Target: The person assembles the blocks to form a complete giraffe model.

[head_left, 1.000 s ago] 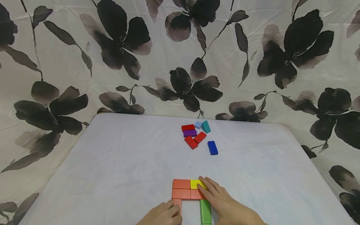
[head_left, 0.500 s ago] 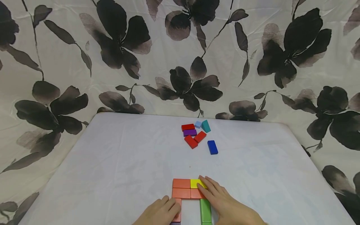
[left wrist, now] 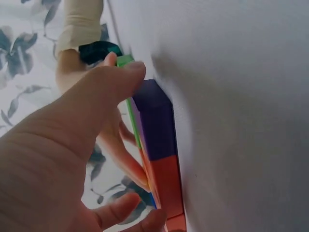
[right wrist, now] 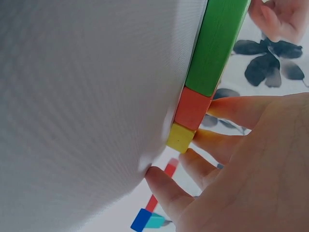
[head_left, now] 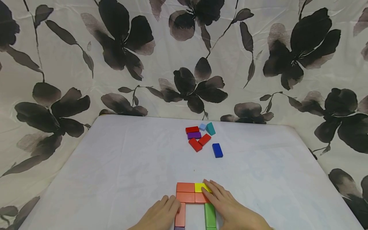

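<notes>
Flat wooden blocks lie together on the near table: orange blocks in two rows, a yellow block at the upper right, a green block down the right side and a salmon block down the left. Below the salmon one sits a purple block, mostly cut off in the head view. My left hand is beside the salmon block, fingers bent near its left edge, thumb apart from the fingers and near the purple end. With extended fingers, my right hand rests on the yellow block and the right orange block.
Farther back lie loose blocks: red blocks, a purple block, a light blue block, a teal block and a dark blue block. Behind the white table hangs a floral cloth.
My left hand has drawn back leftward off the salmon block, uncovering more of it and the top of the purple block below. The right hand has stayed in place.
</notes>
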`<state>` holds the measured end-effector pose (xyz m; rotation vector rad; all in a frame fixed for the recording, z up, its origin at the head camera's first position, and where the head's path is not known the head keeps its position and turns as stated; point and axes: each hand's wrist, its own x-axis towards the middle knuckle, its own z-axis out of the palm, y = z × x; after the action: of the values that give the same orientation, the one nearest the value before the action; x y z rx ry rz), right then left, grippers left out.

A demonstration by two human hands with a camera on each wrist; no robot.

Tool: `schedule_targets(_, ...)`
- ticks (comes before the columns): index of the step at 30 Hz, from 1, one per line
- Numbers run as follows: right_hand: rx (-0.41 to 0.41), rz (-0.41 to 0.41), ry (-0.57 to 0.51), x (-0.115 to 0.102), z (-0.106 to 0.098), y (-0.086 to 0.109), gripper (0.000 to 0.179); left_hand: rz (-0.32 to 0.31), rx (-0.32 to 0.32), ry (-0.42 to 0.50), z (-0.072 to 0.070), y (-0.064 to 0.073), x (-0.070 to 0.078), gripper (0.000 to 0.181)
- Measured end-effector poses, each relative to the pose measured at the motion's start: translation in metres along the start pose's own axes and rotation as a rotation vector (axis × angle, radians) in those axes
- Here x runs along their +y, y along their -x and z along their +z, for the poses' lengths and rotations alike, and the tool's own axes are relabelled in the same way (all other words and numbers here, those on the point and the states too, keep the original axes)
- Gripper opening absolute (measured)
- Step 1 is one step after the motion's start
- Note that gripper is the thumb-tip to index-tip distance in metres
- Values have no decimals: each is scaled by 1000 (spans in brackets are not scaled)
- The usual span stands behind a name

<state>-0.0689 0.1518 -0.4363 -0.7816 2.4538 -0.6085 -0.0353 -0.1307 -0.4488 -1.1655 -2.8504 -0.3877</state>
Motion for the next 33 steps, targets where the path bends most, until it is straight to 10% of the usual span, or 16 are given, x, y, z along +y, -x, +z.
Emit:
schedule_targets(14,3,-12,22,2,2,0,115,14,123,-93,7,-2,-3,84)
schedule_targets(22,3,-12,25,4,3,2,115,-99,-219,60,-9,-12,-2,117)
schedule_targets(33,-4,-6,19,4,4,6,115,-162,-309,165,-8,-16,-1,121)
